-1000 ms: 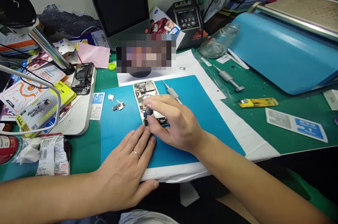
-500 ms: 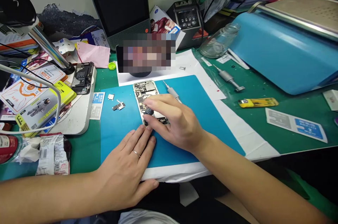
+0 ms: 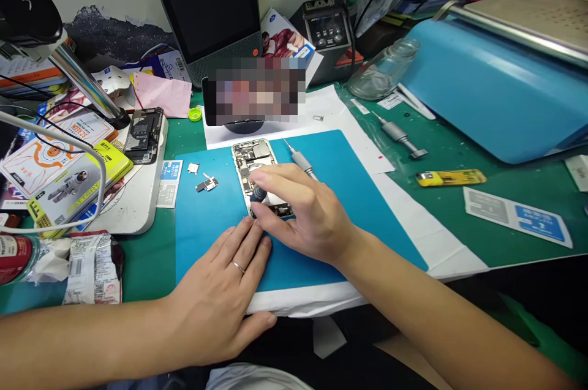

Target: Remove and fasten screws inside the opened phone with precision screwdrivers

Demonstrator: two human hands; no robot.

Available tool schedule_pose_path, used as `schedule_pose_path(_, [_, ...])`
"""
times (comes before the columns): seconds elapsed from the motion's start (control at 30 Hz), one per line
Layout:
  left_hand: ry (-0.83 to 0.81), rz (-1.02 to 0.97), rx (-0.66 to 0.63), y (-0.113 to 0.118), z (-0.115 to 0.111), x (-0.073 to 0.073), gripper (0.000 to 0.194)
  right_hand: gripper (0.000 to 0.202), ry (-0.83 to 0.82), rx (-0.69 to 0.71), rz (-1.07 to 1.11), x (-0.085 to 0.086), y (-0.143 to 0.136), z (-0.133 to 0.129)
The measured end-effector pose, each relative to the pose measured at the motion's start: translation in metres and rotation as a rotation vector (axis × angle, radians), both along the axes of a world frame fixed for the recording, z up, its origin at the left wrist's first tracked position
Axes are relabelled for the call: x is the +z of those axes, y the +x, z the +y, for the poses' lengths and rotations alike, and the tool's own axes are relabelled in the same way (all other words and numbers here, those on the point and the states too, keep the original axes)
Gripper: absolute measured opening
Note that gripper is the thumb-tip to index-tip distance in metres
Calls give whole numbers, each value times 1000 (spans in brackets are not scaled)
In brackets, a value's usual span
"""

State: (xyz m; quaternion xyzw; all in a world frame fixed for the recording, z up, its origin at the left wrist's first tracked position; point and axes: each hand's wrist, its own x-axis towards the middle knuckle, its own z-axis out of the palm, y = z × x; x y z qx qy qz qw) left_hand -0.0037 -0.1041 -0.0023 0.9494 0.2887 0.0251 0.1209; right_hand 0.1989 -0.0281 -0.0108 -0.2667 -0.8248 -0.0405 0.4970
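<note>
An opened phone (image 3: pixel 253 154) with bare inner parts lies on the blue mat (image 3: pixel 211 206). Above its lower part my right hand (image 3: pixel 305 209) pinches a dark, short tool (image 3: pixel 258 194) between thumb and forefinger; its tip is hidden. My left hand (image 3: pixel 220 289) lies flat on the mat, fingertips touching the phone's lower edge. Small removed phone parts (image 3: pixel 206 184) rest on the mat left of the phone. A grey screwdriver (image 3: pixel 301 160) lies just right of the phone, partly behind my right hand.
A second grey screwdriver (image 3: pixel 399 138), a yellow knife (image 3: pixel 451 177) and a glass jar (image 3: pixel 384 71) lie to the right. Behind the mat stands a propped phone with a blurred screen (image 3: pixel 255 93). On the left are an opened phone (image 3: pixel 143 136), boxes (image 3: pixel 78 182) and a lamp pole (image 3: pixel 87 84).
The fingers of my right hand have shifted very slightly around the dark tool. My left hand stays in place.
</note>
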Motion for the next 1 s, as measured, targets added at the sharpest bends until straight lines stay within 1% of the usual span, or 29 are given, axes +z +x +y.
schedule_pose_path(0.37, [11, 3, -4, 0, 0, 1, 86, 55, -12, 4, -5, 0, -1, 0])
schedule_pose_path(0.57, [8, 5, -5, 0, 0, 0, 86, 59, 9, -7, -5, 0, -1, 0])
schedule_pose_path(0.77, [27, 29, -14, 1, 0, 1, 87, 51, 1, 3, -13, 2, 0, 0])
schedule_pose_path(0.9, [17, 20, -15, 1, 1, 1, 86, 52, 11, -19, -14, 2, -1, 0])
schedule_pose_path(1.0, [13, 22, -15, 1, 2, 1, 86, 50, 16, 3, -17, 2, -1, 0])
